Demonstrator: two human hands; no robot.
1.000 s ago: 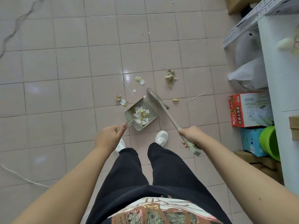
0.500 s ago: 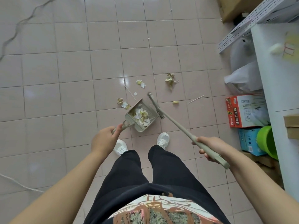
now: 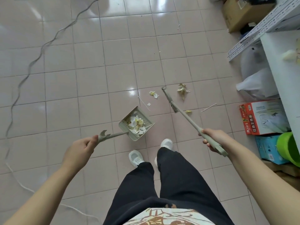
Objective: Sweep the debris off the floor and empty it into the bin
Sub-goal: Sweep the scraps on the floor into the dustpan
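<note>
My left hand (image 3: 80, 149) grips the long handle of a beige dustpan (image 3: 146, 118), which hangs tilted above the pink tiles and holds torn paper and yellowish scraps. My right hand (image 3: 214, 138) is closed around the handle of a beige broom (image 3: 181, 111); its brush head points away from me between the remaining litter. A crumpled scrap (image 3: 182, 90) lies right of the brush, small paper bits (image 3: 153, 94) left of it, and a thin white stick (image 3: 209, 107) further right. No bin is clearly in view.
My feet in white shoes (image 3: 136, 157) stand just behind the dustpan. A grey cable (image 3: 32, 62) snakes along the floor at left. At right stand a white shelf (image 3: 282, 65), plastic bags, a red box (image 3: 259, 117), a blue box and a green bucket (image 3: 288, 148).
The dustpan has lifted off the floor and swung left with my left hand. The broom has moved right and forward; my hands have spread apart, and the view has pulled back.
</note>
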